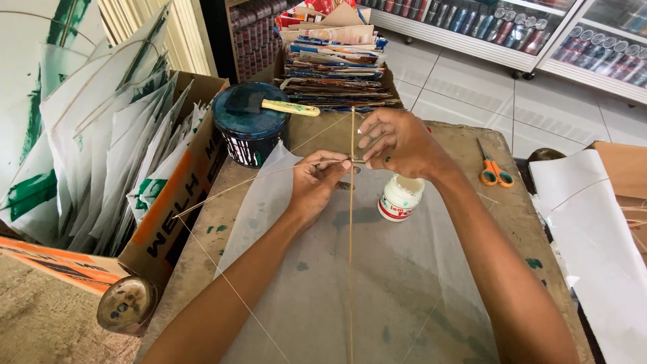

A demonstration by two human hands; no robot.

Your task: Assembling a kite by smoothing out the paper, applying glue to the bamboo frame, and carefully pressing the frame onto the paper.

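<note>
At nine o'clock a cardboard box stands packed with white paper kites, some marked green. At seven o'clock, just below the box, sits a round metal spool. Toward eleven o'clock a dark blue tub rests on the tabletop, with a brush lying across its lid.

In the middle a thin translucent sheet lies spread flat on the tabletop. A straight upright stick runs from twelve to six o'clock over the sheet, and a bowed cross stick sweeps away toward nine o'clock. The left hand is closed in a pinch, thumb and fingers gripping the cross stick where it meets the upright stick. The right hand is touching the left, curled with fingertips pinching at the same crossing; whether it grips stick or thread I cannot tell.

Just under the right wrist stands a white glue bottle. At twelve o'clock sits a stack of printed paper. At two o'clock lie orange-handled scissors, and at three o'clock more white sheets
</note>
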